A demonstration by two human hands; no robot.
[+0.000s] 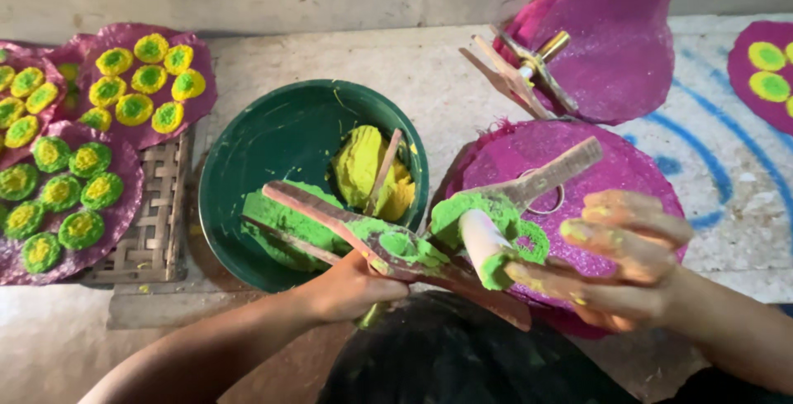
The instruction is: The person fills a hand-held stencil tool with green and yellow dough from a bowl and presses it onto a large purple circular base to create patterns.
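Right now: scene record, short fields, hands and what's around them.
left hand: grips a wooden press smeared with green paste
right hand: fingers spread, paste-stained, touching a white roller
basin: dark green, holds green and yellow paste, a stick in the yellow
mat: magenta, round, under the right hand
second press: lies on another magenta mat, far right
discs: green-and-yellow rounds on mats, left

Left hand (351, 288) gripping wooden mould (396, 247), green bowl (248, 164) behind
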